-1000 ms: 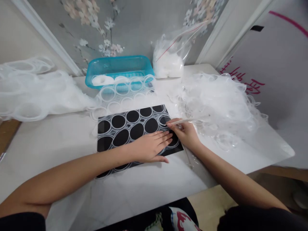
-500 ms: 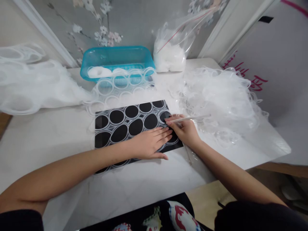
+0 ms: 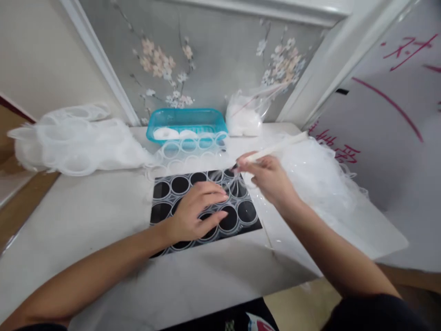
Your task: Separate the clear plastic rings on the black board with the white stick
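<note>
Fingers [image 3: 257, 168] hold stick [image 3: 275, 148] tip-down, slanting up-right

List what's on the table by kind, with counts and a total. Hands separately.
Black mat under clear ring sheet: 1
Teal basket: 1
Zip bag of white stuff: 1
Heaps of clear plastic: 2, left and right
White stick tool: 1
Total: 6
Hands: left hand on mat, right hand holding stick tool.

Left hand [image 3: 198, 209] palm down, fingers [image 3: 217, 196] spread and arched, forearm stretched forward. Right hand [image 3: 270, 177] raised, fingers pinched closed, wrist bent left.
</note>
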### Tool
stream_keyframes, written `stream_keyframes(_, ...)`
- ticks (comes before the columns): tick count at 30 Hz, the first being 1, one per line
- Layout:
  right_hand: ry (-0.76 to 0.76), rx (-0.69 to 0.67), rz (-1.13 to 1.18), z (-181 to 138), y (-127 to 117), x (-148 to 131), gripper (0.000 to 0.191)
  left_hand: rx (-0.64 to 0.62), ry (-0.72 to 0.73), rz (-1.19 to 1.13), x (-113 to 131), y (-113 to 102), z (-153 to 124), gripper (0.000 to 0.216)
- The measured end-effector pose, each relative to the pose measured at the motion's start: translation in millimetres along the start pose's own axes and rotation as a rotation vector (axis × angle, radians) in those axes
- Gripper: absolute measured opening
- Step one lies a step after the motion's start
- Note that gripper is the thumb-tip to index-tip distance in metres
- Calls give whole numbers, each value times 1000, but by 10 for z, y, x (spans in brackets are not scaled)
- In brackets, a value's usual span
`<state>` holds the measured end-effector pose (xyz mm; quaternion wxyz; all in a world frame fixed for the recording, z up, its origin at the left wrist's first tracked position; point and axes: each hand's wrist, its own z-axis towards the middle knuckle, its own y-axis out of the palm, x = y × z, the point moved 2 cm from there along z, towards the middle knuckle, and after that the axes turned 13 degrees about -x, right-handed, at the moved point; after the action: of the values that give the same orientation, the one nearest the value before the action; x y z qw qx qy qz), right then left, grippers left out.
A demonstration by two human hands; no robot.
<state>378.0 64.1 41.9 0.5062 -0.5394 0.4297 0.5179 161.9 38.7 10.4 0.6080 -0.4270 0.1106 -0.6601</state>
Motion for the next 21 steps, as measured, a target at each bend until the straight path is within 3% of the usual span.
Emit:
stream_keyframes(1, 53, -94, 100, -67, 194, -34, 27, 145, -45, 42, 62, -157, 8, 36)
stream_keyframes(3, 98, -226, 263, -171, 485, -156, 29, 279, -117, 89, 212, -439, 38, 42)
stream_keyframes(9, -2, -422, 432, -205, 812, -651, 23, 252, -322, -98, 617, -992, 73, 33)
stream_keyframes(13, -64, -422, 449, -264, 967, -771, 22, 212, -335, 124, 743, -1105, 5, 35)
stream_keyframes(21, -50, -408, 538, -436, 1150, -812, 20, 279, -20, 663, 827, -1120, -53, 29)
